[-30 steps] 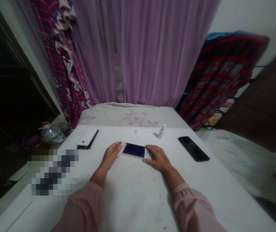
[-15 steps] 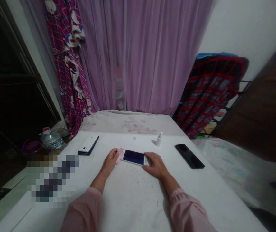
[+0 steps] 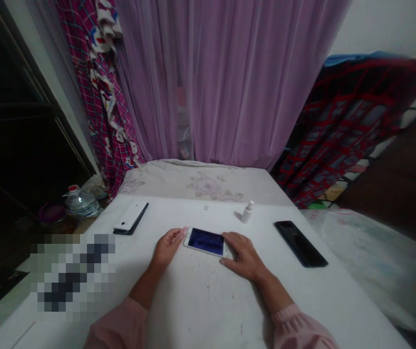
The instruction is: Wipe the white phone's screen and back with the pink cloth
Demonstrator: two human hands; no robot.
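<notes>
A white smartphone (image 3: 206, 242) with a dark bluish screen lies face up in the middle of the white tabletop (image 3: 200, 300). My right hand (image 3: 243, 255) grips its right end, thumb on the near edge and fingers over the far edge. At the phone's left end, my left hand (image 3: 166, 248) is closed on a pink cloth (image 3: 184, 231), most of which is hidden by the fingers. Beyond the phone stand a small white spray bottle (image 3: 247, 213) and a tiny pale piece (image 3: 206, 207) that I cannot identify.
To the right lies a black phone (image 3: 300, 243). On the left, a white phone (image 3: 130, 218) rests on a dark one, with a pixelated dark object (image 3: 73, 276) nearer me. A purple curtain (image 3: 230, 87) hangs behind the table; a water bottle (image 3: 82, 202) stands left of it.
The view has shifted slightly. My left hand has closed further around the pink cloth, so less of it shows beside the phone. My right hand keeps its hold on the phone's right end.
</notes>
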